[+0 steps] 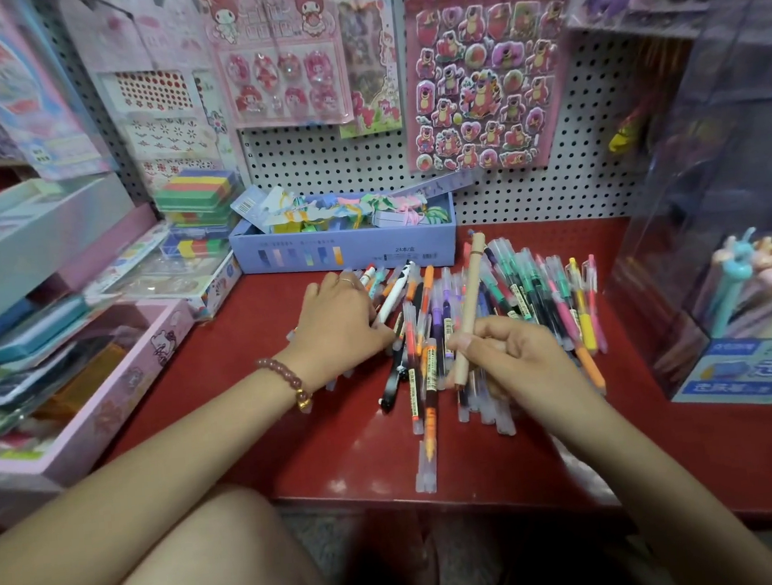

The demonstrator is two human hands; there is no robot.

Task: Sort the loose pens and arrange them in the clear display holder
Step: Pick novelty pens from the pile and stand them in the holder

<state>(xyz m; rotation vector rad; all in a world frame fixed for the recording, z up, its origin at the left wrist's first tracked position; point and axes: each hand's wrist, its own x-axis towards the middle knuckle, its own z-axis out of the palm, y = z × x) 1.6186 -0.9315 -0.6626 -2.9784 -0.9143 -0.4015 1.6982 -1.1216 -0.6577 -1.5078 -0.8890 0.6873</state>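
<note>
Right fingers (514,334) pinch a tan pen (470,294), left fingers (361,294) grip a white pen (395,291); I should group matches first.

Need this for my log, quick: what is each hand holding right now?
Left hand: fingers curled round a white pen on the pen pile.
Right hand: pinching a tan pen.

R grip (515,351) holds tan pen (470,294) over pen pile (535,291).

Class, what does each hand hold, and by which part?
Right hand grips the beige pen near its lower end; left hand seems to pinch the white pen low down.
</note>
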